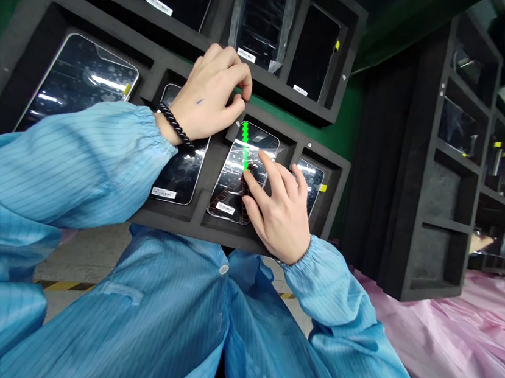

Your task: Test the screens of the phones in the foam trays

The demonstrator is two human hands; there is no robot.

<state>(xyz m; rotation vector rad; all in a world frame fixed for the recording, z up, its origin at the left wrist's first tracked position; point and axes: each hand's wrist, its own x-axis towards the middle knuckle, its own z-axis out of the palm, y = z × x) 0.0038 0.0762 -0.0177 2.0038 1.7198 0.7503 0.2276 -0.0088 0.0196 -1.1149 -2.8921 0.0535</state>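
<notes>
Head view: touching a phone [226,181] in a foam tray [324,153].
Laid flat in a recess, probably for steadiness; tapped with spread fingers of the right hand [283,217]. Curled aside with the left hand [213,95], likely avoiding the green trace [245,145]; grip unclear.

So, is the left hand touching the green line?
No, the right hand meets the green line; the left hand is off it.

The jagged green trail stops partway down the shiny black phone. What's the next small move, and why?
Probably slide the bare right hand's fingertip slowly down the shiny black phone along the thin red grid: the jagged green trail ends at that fingertip, and red lines show farther down the screen.
</notes>
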